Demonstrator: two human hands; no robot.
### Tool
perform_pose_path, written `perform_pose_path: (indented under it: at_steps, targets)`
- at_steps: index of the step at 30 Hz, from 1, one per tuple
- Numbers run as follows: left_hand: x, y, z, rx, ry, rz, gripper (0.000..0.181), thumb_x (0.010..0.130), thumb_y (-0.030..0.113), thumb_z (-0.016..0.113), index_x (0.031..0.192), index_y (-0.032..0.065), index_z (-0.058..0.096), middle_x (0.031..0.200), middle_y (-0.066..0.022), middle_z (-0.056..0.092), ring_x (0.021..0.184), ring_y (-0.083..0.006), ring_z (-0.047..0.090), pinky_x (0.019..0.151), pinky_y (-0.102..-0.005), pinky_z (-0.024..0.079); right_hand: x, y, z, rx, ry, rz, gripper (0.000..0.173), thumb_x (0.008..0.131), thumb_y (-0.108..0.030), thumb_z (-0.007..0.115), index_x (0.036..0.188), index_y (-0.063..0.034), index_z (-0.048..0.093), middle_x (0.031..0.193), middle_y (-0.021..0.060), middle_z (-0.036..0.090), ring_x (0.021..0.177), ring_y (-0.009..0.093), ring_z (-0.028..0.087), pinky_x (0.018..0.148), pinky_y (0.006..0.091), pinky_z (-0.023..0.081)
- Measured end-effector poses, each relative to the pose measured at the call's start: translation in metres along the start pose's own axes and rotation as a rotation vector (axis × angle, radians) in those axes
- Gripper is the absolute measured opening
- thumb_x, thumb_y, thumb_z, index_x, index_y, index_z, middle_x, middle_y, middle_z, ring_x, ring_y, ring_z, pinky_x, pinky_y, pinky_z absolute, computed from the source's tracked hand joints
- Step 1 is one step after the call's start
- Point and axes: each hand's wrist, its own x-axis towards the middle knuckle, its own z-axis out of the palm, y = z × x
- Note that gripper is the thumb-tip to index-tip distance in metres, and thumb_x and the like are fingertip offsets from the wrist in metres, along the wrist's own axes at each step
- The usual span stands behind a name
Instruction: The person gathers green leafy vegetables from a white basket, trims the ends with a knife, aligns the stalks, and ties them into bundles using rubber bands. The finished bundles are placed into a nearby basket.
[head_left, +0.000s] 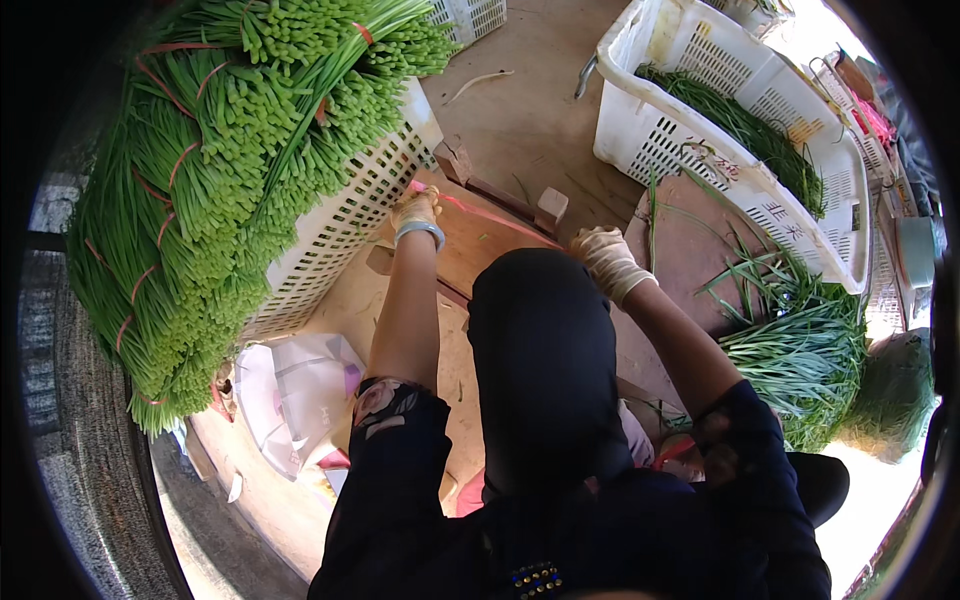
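Note:
My left hand (417, 208), in a pale thin glove, grips one end of a pink-red tie strip (480, 213). The strip stretches across a tilted wooden board (469, 238) towards my right hand (609, 259). That hand is gloved too, its fingers curled at the strip's other end. A wooden post (551, 208) stands up at the board's far edge, close to the strip. Bundles of green garlic chives (225, 150), bound with red ties, are heaped left of my left hand. My dark-clothed knee (541, 322) rises between my arms and hides part of the board.
A white perforated crate (360, 184) supports the heaped bundles. Another white crate (675, 124) at the upper right holds loose greens (742, 127). Below it lies a pile of loose chives (802, 352). A pale plastic bag (292, 397) sits on the floor at left.

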Motion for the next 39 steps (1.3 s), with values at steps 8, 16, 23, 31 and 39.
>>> perform_pose_path:
  at_steps: [8, 16, 23, 31, 39]
  targets:
    - [0.028, -0.01, 0.044, 0.067, -0.051, -0.12, 0.027, 0.083, 0.013, 0.073, 0.102, -0.0019, 0.061, 0.097, -0.0128, 0.067, 0.074, -0.0186, 0.066, 0.058, -0.0247, 0.053, -0.092, 0.087, 0.033, 0.285, 0.595, -0.014, 0.051, 0.081, -0.026, 0.072, 0.128, -0.0132, 0.054, 0.13, 0.0127, 0.055, 0.12, 0.033, 0.05, 0.103, 0.0454, 0.038]
    - [0.035, -0.031, 0.024, 0.2, -0.098, -0.157, 0.036, 0.093, 0.021, 0.059, 0.125, 0.004, 0.054, 0.12, -0.0124, 0.057, 0.1, -0.0215, 0.062, 0.08, -0.0288, 0.054, -0.277, 0.143, 0.053, 0.103, 0.325, 0.128, 0.121, 0.057, -0.05, 0.086, 0.15, -0.0108, 0.02, 0.136, 0.0175, 0.048, 0.132, 0.036, 0.04, 0.108, 0.048, 0.031]
    - [-0.03, -0.009, -0.033, 0.127, -0.025, 0.092, 0.04, 0.093, 0.017, 0.059, 0.129, 0.0032, 0.05, 0.123, -0.0144, 0.056, 0.103, -0.0231, 0.061, 0.081, -0.0295, 0.053, -0.269, 0.129, 0.127, -0.143, 0.249, 0.11, 0.081, 0.069, -0.035, 0.077, 0.136, -0.01, 0.039, 0.118, 0.0088, 0.059, 0.113, 0.027, 0.055, 0.098, 0.041, 0.039]
    - [-0.191, 0.116, -0.031, -0.201, -0.271, 0.483, 0.044, 0.092, 0.01, 0.059, 0.133, 0.0028, 0.047, 0.131, -0.0189, 0.053, 0.11, -0.0278, 0.059, 0.089, -0.0334, 0.051, -0.282, 0.137, 0.16, -0.511, 0.37, 0.124, 0.025, 0.075, -0.023, 0.063, 0.098, -0.0132, 0.061, 0.086, 0.0046, 0.065, 0.08, 0.024, 0.065, 0.064, 0.0382, 0.046]
    - [-0.329, 0.158, 0.055, -0.364, -0.824, 0.714, 0.062, 0.083, 0.015, 0.068, 0.136, -0.0041, 0.041, 0.133, -0.0228, 0.051, 0.116, -0.0271, 0.054, 0.103, -0.0369, 0.042, -0.292, 0.142, 0.095, 0.231, 0.628, 0.129, 0.011, 0.07, -0.014, 0.066, 0.08, -0.0098, 0.064, 0.072, 0.0128, 0.065, 0.072, 0.035, 0.064, 0.069, 0.0421, 0.053]
